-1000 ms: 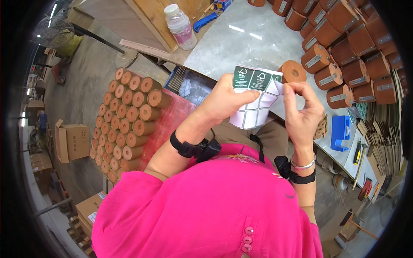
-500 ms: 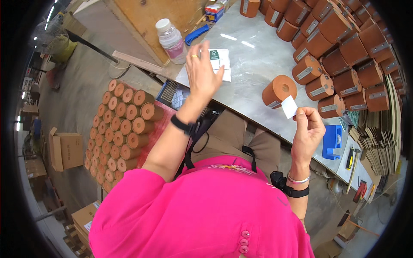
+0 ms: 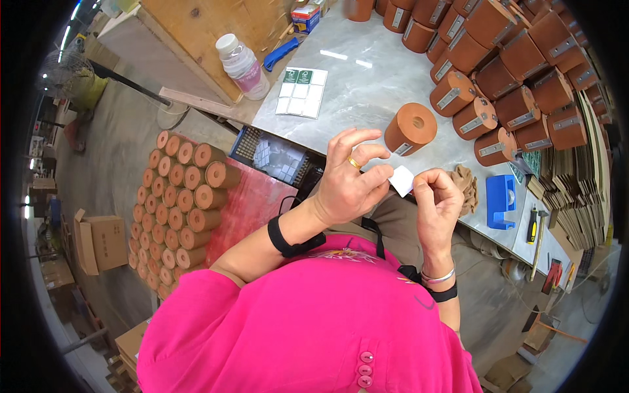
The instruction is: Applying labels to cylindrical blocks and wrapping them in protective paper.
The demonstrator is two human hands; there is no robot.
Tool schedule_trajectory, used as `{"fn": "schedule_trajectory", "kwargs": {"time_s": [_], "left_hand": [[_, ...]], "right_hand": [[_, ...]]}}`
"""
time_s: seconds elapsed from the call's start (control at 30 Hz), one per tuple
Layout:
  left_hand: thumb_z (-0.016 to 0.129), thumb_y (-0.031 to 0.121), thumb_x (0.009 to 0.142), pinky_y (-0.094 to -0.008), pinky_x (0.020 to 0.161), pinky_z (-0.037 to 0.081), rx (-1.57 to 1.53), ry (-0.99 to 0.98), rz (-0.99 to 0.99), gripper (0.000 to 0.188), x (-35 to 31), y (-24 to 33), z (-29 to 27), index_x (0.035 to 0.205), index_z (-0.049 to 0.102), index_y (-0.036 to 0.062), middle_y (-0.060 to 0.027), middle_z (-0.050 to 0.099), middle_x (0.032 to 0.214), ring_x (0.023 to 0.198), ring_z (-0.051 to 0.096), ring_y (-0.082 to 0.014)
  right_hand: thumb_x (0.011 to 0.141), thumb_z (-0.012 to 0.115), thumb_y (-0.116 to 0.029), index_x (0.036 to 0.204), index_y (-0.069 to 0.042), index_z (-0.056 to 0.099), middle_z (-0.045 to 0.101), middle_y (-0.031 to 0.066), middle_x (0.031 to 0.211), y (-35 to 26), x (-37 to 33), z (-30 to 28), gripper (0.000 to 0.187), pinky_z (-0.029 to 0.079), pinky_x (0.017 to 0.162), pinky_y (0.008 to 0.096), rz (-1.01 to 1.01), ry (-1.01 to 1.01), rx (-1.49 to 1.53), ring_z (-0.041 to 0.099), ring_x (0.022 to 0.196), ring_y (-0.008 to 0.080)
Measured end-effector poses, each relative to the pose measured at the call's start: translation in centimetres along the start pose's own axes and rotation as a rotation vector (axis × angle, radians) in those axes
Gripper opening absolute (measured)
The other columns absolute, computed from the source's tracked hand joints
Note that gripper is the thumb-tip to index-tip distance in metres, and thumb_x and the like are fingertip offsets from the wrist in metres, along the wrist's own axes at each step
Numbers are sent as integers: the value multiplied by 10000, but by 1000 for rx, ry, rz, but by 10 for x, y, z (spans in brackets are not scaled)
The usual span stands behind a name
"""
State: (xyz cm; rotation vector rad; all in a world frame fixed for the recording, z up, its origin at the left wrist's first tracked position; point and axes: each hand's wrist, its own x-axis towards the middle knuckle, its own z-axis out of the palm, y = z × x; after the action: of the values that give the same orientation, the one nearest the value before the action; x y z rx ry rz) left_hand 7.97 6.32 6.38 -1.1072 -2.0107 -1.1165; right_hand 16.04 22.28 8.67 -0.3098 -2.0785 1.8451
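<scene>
Surface (image 3: 367,88): grey, glossy | left: label sheet (image 3: 302,92), flat, white with green squares | middle: single brown cylinder (image 3: 411,129), upright | far right: massed brown cylinders (image 3: 514,101), metal strips on sides | near right: blue dispenser (image 3: 498,202), yellow-and-black tool (image 3: 533,226) | red board (image 3: 252,203): packed rows of holed cylinders (image 3: 185,196) | floor (image 3: 134,121): open carton (image 3: 108,242)

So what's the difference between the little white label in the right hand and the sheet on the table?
Size: the label is one small piece; the sheet is larger and divided into many squares.
Colour: the label's visible side looks plain white, while the sheet has two green squares.
Pose: the label is held up, tilted, in the right hand; the sheet lies on the table.
Both are thin and mostly white.
</scene>
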Motion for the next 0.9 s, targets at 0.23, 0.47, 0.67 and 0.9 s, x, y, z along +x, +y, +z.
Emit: {"fn": "schedule_trajectory", "kwargs": {"time_s": [0.23,0.47,0.67,0.9], "left_hand": [[726,-5,725,-385,901,448,-430,-179,-361,178,-3,7,5,854,623,61,-75,610,985,1089,569,-285],[685,-12,835,-286,879,446,-983,-438,-713,115,-3,-1,15,912,607,21,-33,612,956,988,565,-107],[713,61,842,-297,853,497,-726,-410,-658,423,14,7,18,1242,580,36,-43,612,1007,954,597,-123],[806,491,685,-449,868,512,337,-468,-191,825,91,1,38,1322,502,66,-222,530,1216,1031,588,-411]], "right_hand": [[868,666,-61,1022,1,597,575,36,972,1,-2,1,180,414,746,240,-103,17,88,511,836,87],[837,677,-8,926,-8,624,566,54,950,13,1,-16,104,436,731,255,-172,-131,-63,542,843,131],[922,591,-9,877,-15,552,501,-10,878,28,-5,-34,60,386,674,208,-202,100,-96,438,770,52],[864,646,-9,819,12,532,492,27,757,43,-14,-42,125,402,621,236,-162,247,-35,448,670,93]]}}
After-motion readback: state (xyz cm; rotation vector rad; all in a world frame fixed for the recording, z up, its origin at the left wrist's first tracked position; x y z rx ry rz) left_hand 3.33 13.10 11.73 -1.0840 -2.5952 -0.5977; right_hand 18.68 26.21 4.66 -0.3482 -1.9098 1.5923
